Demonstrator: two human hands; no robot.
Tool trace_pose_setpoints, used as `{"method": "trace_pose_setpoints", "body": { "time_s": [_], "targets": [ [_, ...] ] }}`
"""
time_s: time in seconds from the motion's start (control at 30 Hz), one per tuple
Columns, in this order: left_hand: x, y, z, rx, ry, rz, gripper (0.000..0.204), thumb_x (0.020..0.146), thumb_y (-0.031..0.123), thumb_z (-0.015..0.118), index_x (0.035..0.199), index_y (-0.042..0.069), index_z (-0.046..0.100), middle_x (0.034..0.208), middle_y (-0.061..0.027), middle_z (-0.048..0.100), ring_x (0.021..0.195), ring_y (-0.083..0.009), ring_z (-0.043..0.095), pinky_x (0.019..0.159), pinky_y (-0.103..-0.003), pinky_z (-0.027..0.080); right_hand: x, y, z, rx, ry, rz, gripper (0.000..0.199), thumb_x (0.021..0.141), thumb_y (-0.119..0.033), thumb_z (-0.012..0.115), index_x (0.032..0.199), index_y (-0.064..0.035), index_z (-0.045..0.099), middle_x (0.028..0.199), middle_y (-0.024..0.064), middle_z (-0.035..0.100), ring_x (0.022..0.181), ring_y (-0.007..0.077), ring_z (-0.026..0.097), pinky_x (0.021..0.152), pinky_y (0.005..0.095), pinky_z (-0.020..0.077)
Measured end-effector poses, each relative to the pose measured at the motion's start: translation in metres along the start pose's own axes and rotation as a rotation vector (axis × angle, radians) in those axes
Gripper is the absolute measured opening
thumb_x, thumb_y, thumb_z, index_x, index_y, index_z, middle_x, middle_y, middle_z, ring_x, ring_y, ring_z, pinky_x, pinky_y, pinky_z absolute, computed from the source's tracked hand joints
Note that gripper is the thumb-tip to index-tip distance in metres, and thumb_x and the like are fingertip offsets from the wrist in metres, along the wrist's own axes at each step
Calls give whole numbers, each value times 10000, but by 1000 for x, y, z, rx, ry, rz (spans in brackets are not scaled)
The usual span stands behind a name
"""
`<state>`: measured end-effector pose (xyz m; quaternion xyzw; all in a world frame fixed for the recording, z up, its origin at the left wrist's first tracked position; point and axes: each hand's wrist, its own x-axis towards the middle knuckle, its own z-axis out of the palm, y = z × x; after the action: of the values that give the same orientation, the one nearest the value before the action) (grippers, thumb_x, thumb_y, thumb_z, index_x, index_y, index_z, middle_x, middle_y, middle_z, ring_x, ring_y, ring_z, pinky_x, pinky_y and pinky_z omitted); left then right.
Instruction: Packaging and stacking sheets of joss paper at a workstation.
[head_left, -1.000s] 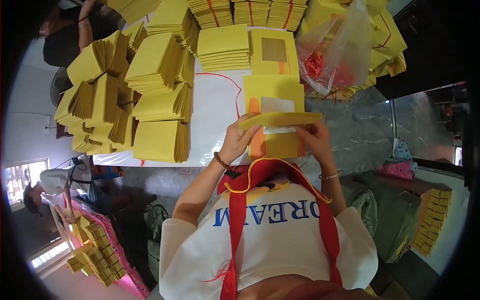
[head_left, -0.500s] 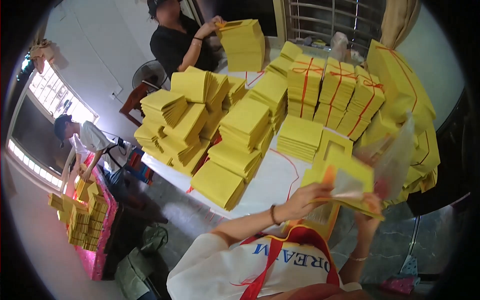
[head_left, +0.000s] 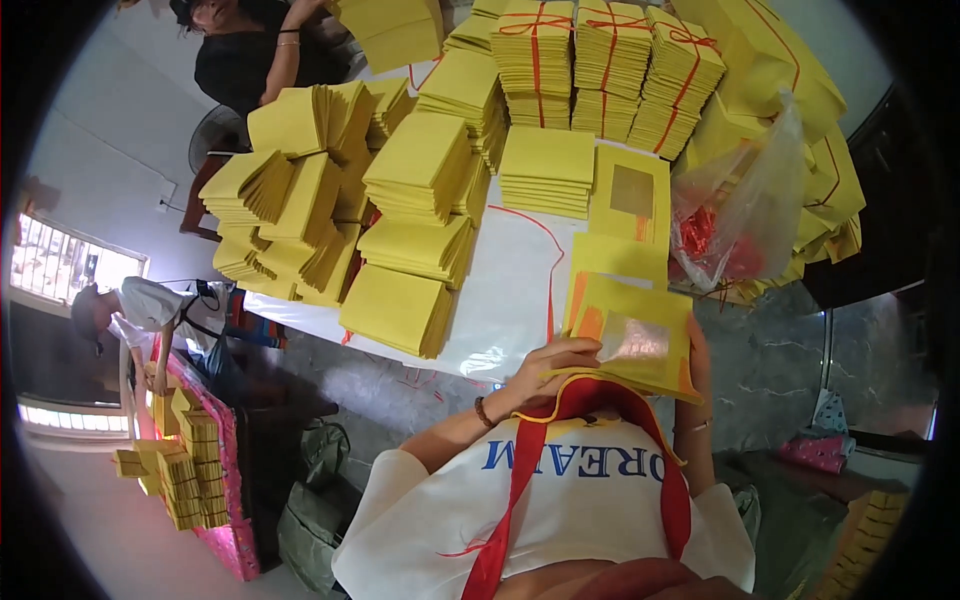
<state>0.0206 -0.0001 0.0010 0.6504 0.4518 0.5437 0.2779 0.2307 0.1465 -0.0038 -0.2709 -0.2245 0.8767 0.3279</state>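
Both my hands hold a stack of yellow paper sheets [head_left: 632,340] with a shiny foil square on top, just in front of my chest at the near edge of the white table [head_left: 500,300]. My left hand [head_left: 552,366], a bracelet on its wrist, grips the stack's left lower edge with the thumb on top. On the stack's right edge is my right hand [head_left: 697,345], mostly hidden behind the paper. More yellow sheets with a foil square [head_left: 630,195] lie flat on the table beyond the stack. A red string [head_left: 548,268] runs across the table beside them.
Piles of yellow paper [head_left: 410,230] crowd the table's left, tied bundles [head_left: 610,70] stand at the back. A clear plastic bag with red strings [head_left: 740,215] sits right. A person in black [head_left: 250,50] handles paper at the far end; another person [head_left: 140,310] stands left by a pink crate [head_left: 195,470].
The view has swung back over the table. The yellow stack stays in both my hands and now lies lower and flatter, close to my chest, with the foil square facing up.
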Motion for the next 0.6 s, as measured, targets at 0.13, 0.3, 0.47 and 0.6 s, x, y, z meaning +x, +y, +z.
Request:
{"method": "trace_pose_setpoints", "body": {
  "time_s": [0.13, 0.3, 0.47, 0.6],
  "targets": [
    [2, 3, -1, 94, 21, -27, 182, 814, 67, 566, 966, -6, 634, 1111, -152, 585, 984, -289, 586, 832, -340, 476, 5, -1, 19, -134, 37, -179, 378, 932, -180, 443, 1276, -33, 394, 1176, 99, 521, 1062, 213, 534, 880, 324, 459],
    [1, 14, -5, 99, 34, -12, 204, 773, 70, 597, 959, -3, 637, 1117, -154, 585, 964, -285, 592, 825, -333, 479, 9, -10, 32, -18, -32, -67, 365, 912, -192, 480, 1212, 15, 462, 1144, 123, 563, 1015, 215, 574, 866, 338, 475],
    [3, 17, -2, 115, 47, 19, 228, 779, 104, 593, 975, -7, 628, 1123, -158, 582, 975, -293, 588, 814, -341, 481, 4, -13, 39, 275, -209, 103, 374, 913, -216, 479, 1206, 16, 471, 1132, 134, 578, 995, 229, 589, 852, 351, 488],
    [6, 7, -12, 123, -16, 59, 278, 787, 159, 624, 1023, 11, 616, 1135, -168, 574, 961, -309, 585, 807, -337, 476, 13, -17, 37, 209, -70, 225, 370, 917, -222, 474, 1200, 16, 477, 1133, 140, 582, 980, 238, 599, 849, 355, 493]
  ]
}}
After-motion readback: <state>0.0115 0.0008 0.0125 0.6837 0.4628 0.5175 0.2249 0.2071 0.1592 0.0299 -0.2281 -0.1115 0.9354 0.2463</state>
